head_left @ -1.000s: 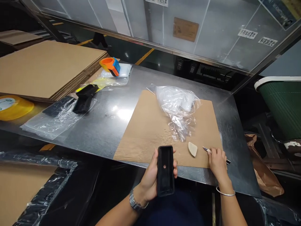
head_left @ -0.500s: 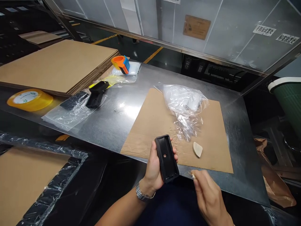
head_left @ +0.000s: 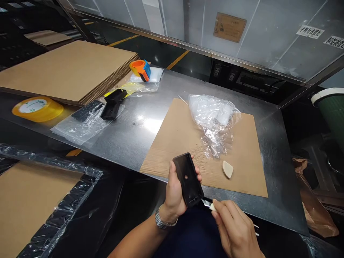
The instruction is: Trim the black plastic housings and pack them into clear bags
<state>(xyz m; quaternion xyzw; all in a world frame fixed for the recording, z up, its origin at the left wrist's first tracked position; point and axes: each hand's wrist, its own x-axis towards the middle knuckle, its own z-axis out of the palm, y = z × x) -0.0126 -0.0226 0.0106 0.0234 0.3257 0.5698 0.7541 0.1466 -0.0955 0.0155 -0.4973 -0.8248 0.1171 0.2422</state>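
Observation:
My left hand (head_left: pixel 174 191) is wrapped round a black rectangular plastic tray (head_left: pixel 190 188) with a small round hole in its floor, tilted with its hollow side facing me. In my right hand (head_left: pixel 235 224) is a small knife (head_left: pixel 207 203), its pale handle pinched between thumb and fingers. The blade meets the tray's lower right corner; whether it cuts in, I cannot tell. A cream wedge-shaped block (head_left: pixel 227 169) rests on the cardboard sheet (head_left: pixel 245 157) just beyond my right hand.
Crumpled clear plastic bags (head_left: pixel 212 114) lie on the cardboard. Another black part (head_left: pixel 113 104) sits on clear bags on the metal table (head_left: pixel 129 143). At the left are a roll of yellow tape (head_left: pixel 37 109) and stacked cardboard (head_left: pixel 70 70); an orange-and-blue tape dispenser (head_left: pixel 141 70) stands behind.
My right hand has moved left, bringing the knife blade to the tray's lower corner. The tray has tilted a little in my left hand. The view has shifted slightly.

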